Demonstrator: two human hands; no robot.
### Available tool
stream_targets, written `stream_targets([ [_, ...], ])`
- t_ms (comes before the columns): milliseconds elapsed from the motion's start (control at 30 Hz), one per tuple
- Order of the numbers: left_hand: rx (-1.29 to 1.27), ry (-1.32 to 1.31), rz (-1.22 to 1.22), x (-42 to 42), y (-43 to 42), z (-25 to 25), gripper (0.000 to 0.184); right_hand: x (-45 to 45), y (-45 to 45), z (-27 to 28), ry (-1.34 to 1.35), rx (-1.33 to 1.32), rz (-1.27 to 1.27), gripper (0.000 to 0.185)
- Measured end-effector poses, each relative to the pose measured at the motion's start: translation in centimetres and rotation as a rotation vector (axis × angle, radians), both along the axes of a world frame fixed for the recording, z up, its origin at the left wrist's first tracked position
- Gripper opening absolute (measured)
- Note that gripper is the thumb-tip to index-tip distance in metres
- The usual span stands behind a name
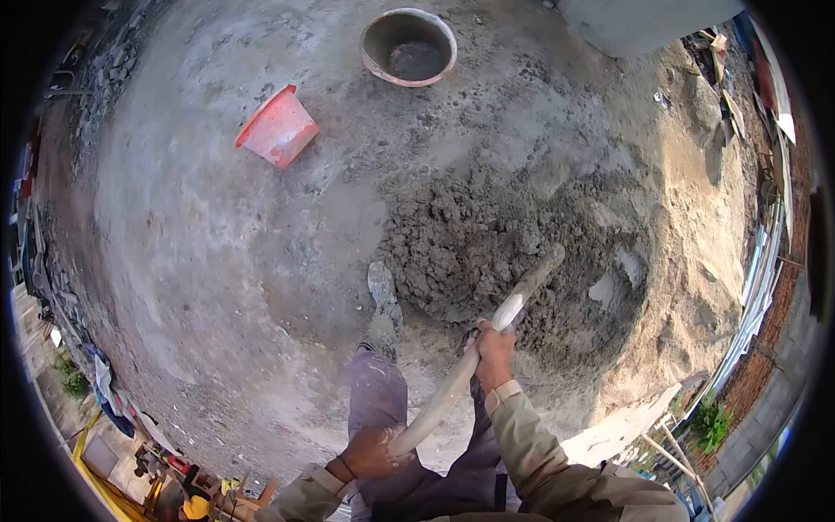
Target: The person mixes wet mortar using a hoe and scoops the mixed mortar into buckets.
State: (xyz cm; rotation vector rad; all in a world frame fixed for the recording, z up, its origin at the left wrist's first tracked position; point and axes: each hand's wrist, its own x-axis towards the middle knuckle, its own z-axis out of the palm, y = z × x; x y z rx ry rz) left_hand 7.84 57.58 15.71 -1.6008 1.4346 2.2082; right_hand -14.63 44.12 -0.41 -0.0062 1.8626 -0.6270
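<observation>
A long pale wooden tool handle (445, 393) slants from my lap up to the wet grey mortar heap (461, 235). My left hand (370, 452), a band at its wrist, is closed round the handle's near end. Farther along, my right hand (496, 352) wraps the same handle, just below the heap's edge. The handle's far end meets the mortar; the tool's head is not clearly visible there, so its kind cannot be told. A shiny pale patch (602, 289) shows in the mortar to the right. My left boot (383, 300), smeared grey, stands beside the heap.
A red bucket (283, 129) lies tipped on the concrete floor (200, 226). A round mortar-stained tub (409, 78) stands at the top. Sandy material (696, 261) borders the heap on the right. A large grey container (644, 22) is at the upper right, and metal sheets (757, 278) line the right edge.
</observation>
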Motion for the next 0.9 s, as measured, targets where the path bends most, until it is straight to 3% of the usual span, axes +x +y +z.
stream_targets([
  [33,-0.265,-0.205,-0.12,3.5,4.1,-3.0,0.046,2.5,2.2,-1.2,0.103,-0.078,-0.043,0.031],
  [67,-0.409,-0.473,-0.065,6.0,7.1,-5.9,0.044,4.9,3.5,-2.4,0.001,-0.055,-0.159,0.031],
  [100,-0.359,-0.705,-0.079,8.2,9.8,-10.8,0.043,6.9,4.5,-3.3,-0.103,-0.036,-0.275,0.031],
  [167,-0.316,-0.834,-0.148,11.8,9.7,-16.7,0.045,9.4,6.2,-4.1,-0.175,0.005,-0.374,0.028],
  [233,-0.322,-0.799,-0.182,14.0,9.7,-20.6,0.048,10.4,5.6,-5.1,-0.248,0.044,-0.471,0.025],
  [300,-0.262,-0.751,-0.25,16.3,12.7,-21.5,0.051,11.3,7.1,-1.7,-0.358,0.142,-0.527,0.02],
  [367,-0.326,-0.728,-0.197,18.0,13.5,-23.2,0.056,12.3,8.4,1.1,-0.356,0.092,-0.422,0.019],
  [467,-0.382,-0.59,-0.062,19.7,17.4,-21.0,0.047,13.7,10.1,2.0,-0.3,-0.019,-0.352,0.02],
  [533,-0.27,-0.594,-0.03,18.6,16.3,-14.7,0.035,13.5,7.9,0.8,-0.345,0.073,-0.307,0.02],
  [567,-0.117,-0.541,0.111,17.8,19.0,-15.5,0.029,13.3,6.4,-0.1,-0.381,0.171,-0.255,0.02],
  [633,-0.281,-0.534,0.071,11.0,9.2,-10.5,0.019,11.0,2.3,-8.6,-0.442,0.304,-0.185,0.02],
  [700,-0.279,-0.656,0.241,1.9,1.5,-11.8,0.023,8.0,-4.3,-18.2,-0.381,0.353,-0.049,0.012],
  [733,-0.248,-0.737,0.273,-0.5,-0.7,-12.8,0.025,7.5,-7.6,-19.4,-0.295,0.376,0.013,0.011],
  [800,-0.086,-0.693,0.375,-2.5,-5.3,-11.0,0.028,6.9,-9.6,-17.6,-0.246,0.237,0.146,0.007],
  [900,-0.097,-0.642,0.296,-5.6,1.1,-10.3,0.037,4.7,-6.6,-15.6,-0.233,0.206,0.163,0.004],
])
